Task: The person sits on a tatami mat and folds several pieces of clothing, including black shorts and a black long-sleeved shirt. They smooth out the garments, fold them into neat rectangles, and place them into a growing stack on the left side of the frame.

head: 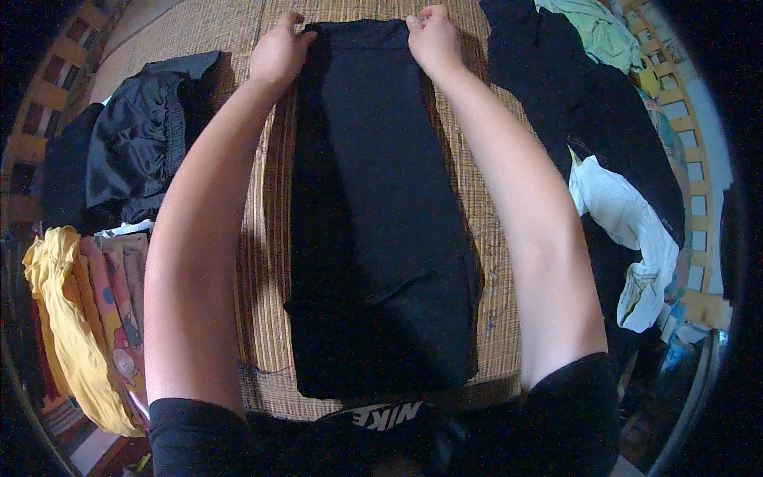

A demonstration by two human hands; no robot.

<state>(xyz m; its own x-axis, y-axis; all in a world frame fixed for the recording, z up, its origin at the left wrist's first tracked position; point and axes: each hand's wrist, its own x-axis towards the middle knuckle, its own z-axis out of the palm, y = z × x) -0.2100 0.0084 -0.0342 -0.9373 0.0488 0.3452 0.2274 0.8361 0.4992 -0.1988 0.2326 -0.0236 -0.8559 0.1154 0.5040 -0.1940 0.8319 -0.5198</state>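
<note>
A long black garment (381, 179), folded into a narrow strip, lies lengthwise on a woven mat before me. It could be trousers, but the dark cloth does not settle it. At its far left corner my left hand (283, 47) pinches the edge, thumb on the cloth. My right hand (435, 42) grips the opposite far corner with thumb and fingers. A wide band runs between the two hands along the far end. Near the close end, a crease (405, 289) crosses the fabric slantwise.
Black clothing with a gathered waistband (140, 131) lies at left, above folded patterned cloth (122, 310) and a yellow garment (80, 334). At right are a large black cloth (620, 119), a white garment (620, 208) and a green cloth (602, 36). The woven mat (268, 238) lies beneath; slatted wooden rails (694, 179) edge it.
</note>
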